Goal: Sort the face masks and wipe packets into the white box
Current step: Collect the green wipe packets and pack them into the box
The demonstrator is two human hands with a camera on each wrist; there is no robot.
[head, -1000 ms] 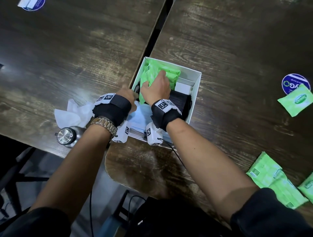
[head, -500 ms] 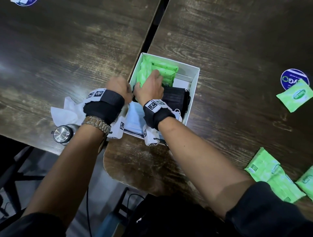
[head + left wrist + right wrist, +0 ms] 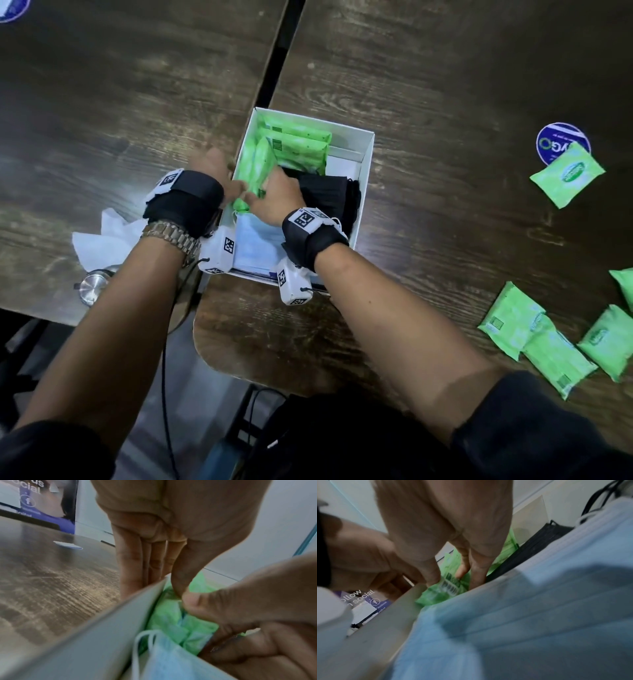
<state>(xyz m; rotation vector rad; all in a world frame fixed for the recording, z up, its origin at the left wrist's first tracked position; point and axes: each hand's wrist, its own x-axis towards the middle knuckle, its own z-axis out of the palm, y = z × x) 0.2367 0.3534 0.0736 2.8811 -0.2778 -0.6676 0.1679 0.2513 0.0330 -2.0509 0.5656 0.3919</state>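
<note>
The white box [image 3: 365, 178] sits at the near edge of the dark wooden table. Green wipe packets [image 3: 294, 147] fill its far left, black masks [image 3: 329, 195] lie at its right, and blue masks [image 3: 257, 246] lie nearest me. My left hand [image 3: 219, 171] holds the box's left wall [image 3: 102, 628], with straight fingers [image 3: 132, 568] outside and the thumb inside. My right hand [image 3: 270, 197] reaches into the box and grips an upright green packet [image 3: 440, 592] between thumb and fingers [image 3: 462, 569]. Blue masks [image 3: 539, 615] fill the right wrist view's foreground.
Several loose green packets [image 3: 541, 342] lie at the right near the table edge, and one more [image 3: 567, 174] overlaps a round blue sticker [image 3: 561, 140]. A crumpled white tissue [image 3: 106, 236] and a metal bottle top [image 3: 90, 291] sit left of the box. A dark gap [image 3: 274, 68] divides two tabletops.
My right hand has drawn back from the far green packets to the upright ones at the box's left side. My left hand stays at the left wall.
</note>
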